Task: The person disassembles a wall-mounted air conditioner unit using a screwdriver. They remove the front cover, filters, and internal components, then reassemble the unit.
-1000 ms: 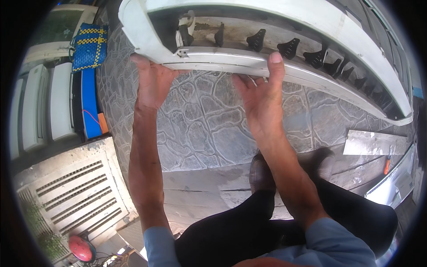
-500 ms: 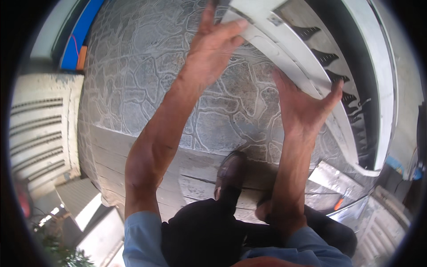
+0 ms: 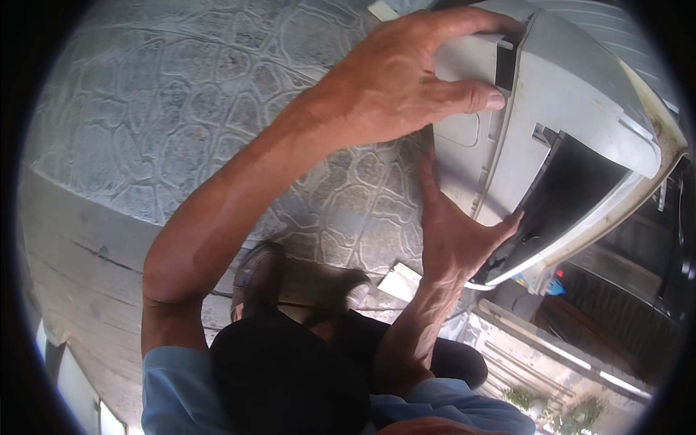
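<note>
A white plastic air conditioner casing [image 3: 464, 134] with a long dark opening [image 3: 576, 181] fills the upper right. My left hand [image 3: 406, 76] grips its far edge: the thumb presses on the white face and the fingers reach over beside a dark slot. Lower down, my right hand [image 3: 464, 239] holds the near end. Its thumb lies by the dark opening, while its other fingers go along the outer side and are partly hidden. What supports the casing underneath cannot be seen.
Grey stone-patterned paving [image 3: 181, 109] spreads to the left, with a plain concrete strip [image 3: 94, 232] nearer me. A small white flat piece [image 3: 399, 281] lies by my shoes [image 3: 261, 272]. Pale slatted panels [image 3: 529, 362] and green leaves [image 3: 580, 417] sit at lower right.
My view has swung to the right, and the casing shows larger and turned more face-on. My left hand now has its thumb on the casing's face; my right hand still holds the near part.
</note>
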Demonstrator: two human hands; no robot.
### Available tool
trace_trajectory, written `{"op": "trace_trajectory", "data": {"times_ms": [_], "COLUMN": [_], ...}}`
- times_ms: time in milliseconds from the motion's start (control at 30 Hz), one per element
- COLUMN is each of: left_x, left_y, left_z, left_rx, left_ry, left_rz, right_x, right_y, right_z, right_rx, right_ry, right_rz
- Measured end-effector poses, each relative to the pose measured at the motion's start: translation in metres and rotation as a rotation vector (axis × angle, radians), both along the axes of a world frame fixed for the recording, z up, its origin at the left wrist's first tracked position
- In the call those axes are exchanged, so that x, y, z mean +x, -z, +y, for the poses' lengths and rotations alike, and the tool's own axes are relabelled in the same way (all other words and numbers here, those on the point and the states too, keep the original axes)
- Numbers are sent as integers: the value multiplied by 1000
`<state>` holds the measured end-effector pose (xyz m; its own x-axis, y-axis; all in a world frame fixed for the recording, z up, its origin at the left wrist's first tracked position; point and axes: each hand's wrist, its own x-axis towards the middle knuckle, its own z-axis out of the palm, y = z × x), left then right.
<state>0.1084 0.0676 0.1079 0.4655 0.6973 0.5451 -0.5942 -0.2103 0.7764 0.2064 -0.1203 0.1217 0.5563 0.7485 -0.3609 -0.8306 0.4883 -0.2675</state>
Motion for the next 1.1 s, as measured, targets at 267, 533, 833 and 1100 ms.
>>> {"op": "trace_trajectory", "data": {"times_ms": [267,533,833,1100], "left_x": [14,36,18,23], "left_y": [-14,-14,-34,-42], "left_z": [-6,-24,-25,-31], "left_rx": [32,-127,-117,-89], "left_ry": [136,-53,104,91], "left_rz": [-209,-258,-92,-139], "right_x": [2,20,10,-7], "right_y": [-30,-86,-82,-85], "right_z": [-27,-36,7,28], "right_rx": [-189,-922,-910,-1005], "right_ry": [-148,325,309,503], "right_rz": [23,-2109,-2035,-1970]}}
